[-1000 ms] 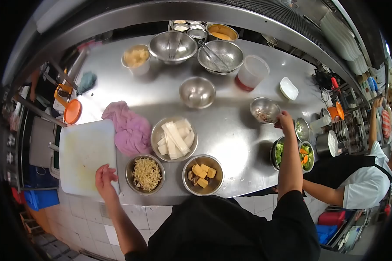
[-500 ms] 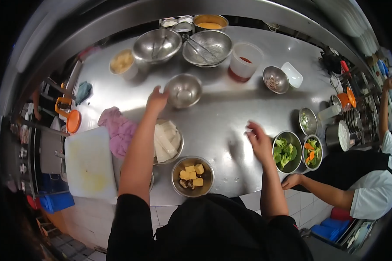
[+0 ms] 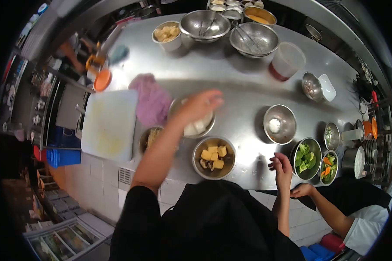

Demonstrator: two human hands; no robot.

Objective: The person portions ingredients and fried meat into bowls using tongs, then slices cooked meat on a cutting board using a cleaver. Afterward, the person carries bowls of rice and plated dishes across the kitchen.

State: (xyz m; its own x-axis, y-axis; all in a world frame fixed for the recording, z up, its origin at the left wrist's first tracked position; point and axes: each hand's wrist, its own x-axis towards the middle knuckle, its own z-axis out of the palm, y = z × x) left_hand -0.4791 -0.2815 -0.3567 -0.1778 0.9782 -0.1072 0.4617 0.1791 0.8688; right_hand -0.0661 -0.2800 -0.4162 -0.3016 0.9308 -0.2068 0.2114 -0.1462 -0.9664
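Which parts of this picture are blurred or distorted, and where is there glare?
Head view: the left hand is motion-blurred over the steel bowl of white strips; fisheye lens bends the steel counter edges, with black corners; glare lies near the pink cloth; the right hand is sharper.

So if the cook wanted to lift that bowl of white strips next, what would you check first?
1. Left hand free: ok, it hovers over the bowl of white strips with nothing in it, though blurred.
2. Right hand free: ok, open and empty at the counter edge.
3. Grip on the bowl: cannot tell, the hand hides most of the rim.
4. Neighbours close by: not ok, the pink cloth, the noodle bowl and the tofu bowl crowd it.
5. Co-worker's hand: ok, it rests at the counter edge by the broccoli bowl, away from the strips.
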